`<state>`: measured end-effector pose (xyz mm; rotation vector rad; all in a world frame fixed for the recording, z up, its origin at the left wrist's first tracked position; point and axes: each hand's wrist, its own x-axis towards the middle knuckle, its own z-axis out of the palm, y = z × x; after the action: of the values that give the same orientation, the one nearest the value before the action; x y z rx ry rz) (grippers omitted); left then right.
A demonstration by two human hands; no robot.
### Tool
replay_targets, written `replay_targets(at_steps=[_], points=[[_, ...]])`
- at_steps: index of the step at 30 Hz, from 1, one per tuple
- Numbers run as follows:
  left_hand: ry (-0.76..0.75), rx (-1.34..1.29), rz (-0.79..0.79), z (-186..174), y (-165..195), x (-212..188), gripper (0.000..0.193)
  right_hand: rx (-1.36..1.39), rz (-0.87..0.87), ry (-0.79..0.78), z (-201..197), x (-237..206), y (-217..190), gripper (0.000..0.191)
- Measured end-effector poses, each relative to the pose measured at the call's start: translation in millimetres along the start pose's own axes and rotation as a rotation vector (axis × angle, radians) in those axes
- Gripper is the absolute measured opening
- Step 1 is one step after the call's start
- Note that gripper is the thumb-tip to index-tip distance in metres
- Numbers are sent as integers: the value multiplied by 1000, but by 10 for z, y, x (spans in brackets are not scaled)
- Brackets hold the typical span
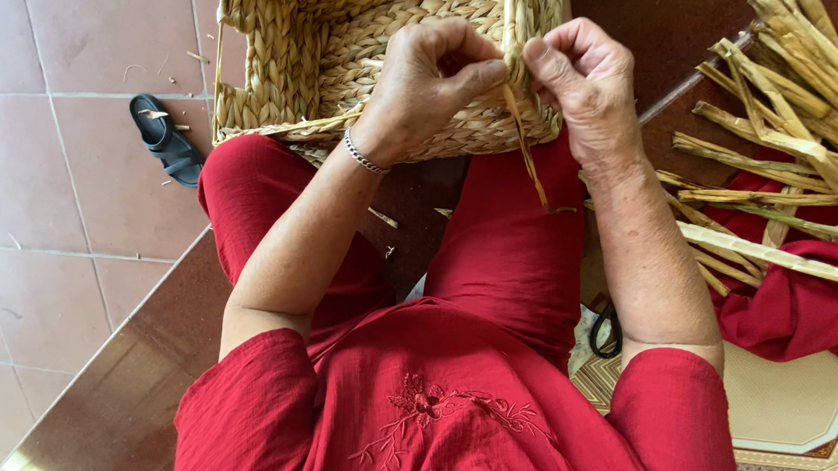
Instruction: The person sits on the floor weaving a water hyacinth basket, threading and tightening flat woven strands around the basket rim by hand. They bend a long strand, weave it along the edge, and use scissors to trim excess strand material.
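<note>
At the near rim of the woven basket [285, 49], the left hand [428, 81] and right hand [584, 80] both pinch a dried strand [527, 145], seemingly mid-weave and needing a firm tuck through the rim.

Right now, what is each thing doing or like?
Woven basket: unfinished, resting on the knees, tipped toward the person.
Loose strand: pinched at the rim, tail hanging down.
Left hand: closed on the strand.
Right hand: pinching the strand.
Dried stalks: loose pile on red cloth.
Black sandal: lying on the tiled floor.
</note>
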<state>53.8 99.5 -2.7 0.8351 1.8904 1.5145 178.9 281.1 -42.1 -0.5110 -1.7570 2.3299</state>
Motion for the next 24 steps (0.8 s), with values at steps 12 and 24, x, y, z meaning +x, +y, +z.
replay_targets(at_steps=[12,24], points=[[-82,-18,-53,-18,-128,137,12,-71,-17,-64,-40,11,-74,20],[-88,-162,-61,42,-189,181,19,-192,146,-90,-93,286,-221,16]])
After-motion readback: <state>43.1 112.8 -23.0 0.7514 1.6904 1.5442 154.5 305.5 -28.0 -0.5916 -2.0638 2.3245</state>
